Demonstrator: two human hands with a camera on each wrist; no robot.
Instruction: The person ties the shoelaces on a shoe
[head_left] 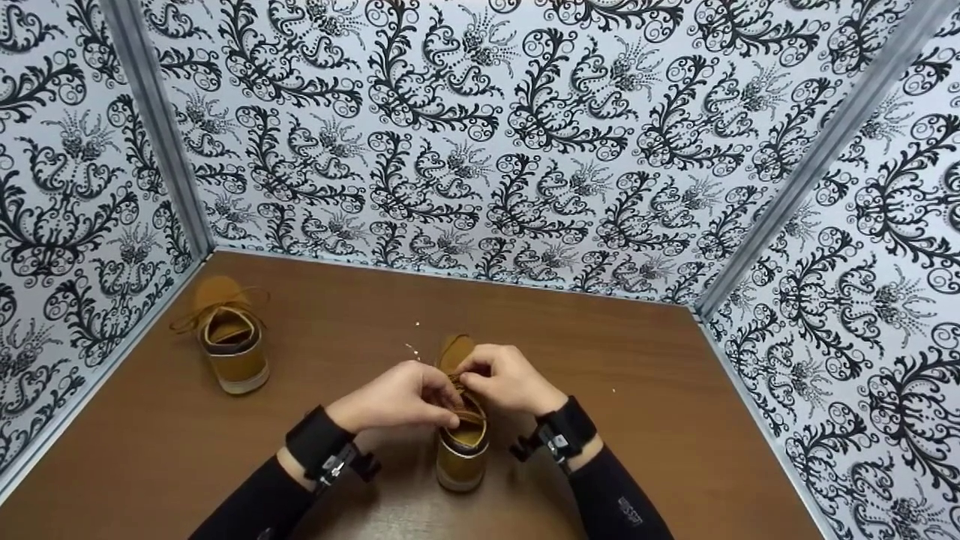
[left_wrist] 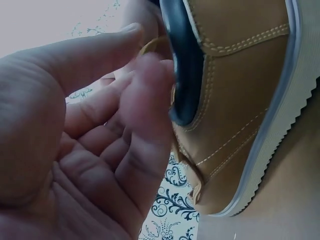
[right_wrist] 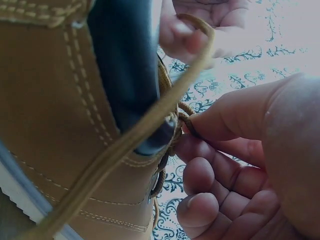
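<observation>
A tan lace-up shoe [head_left: 461, 465] stands on the table in front of me, toe pointing away, with a dark padded collar and a pale ridged sole. My left hand [head_left: 394, 397] is at the shoe's left side, over the opening, with a strand of tan shoelace [right_wrist: 131, 134] between thumb and fingertips. From the right, my right hand [head_left: 514, 381] pinches the lace between thumb and index finger, close against the top eyelets; its other fingers are curled. In the right wrist view the loose strand crosses in front of the collar. The tongue is partly hidden by the hands.
A matching tan shoe [head_left: 240, 367] stands at the left back of the brown table [head_left: 585, 337], its laces spread out to both sides. A few small white specks [head_left: 412, 349] lie beyond my hands. Patterned wall panels [head_left: 450, 150] with metal corner posts enclose the back and sides.
</observation>
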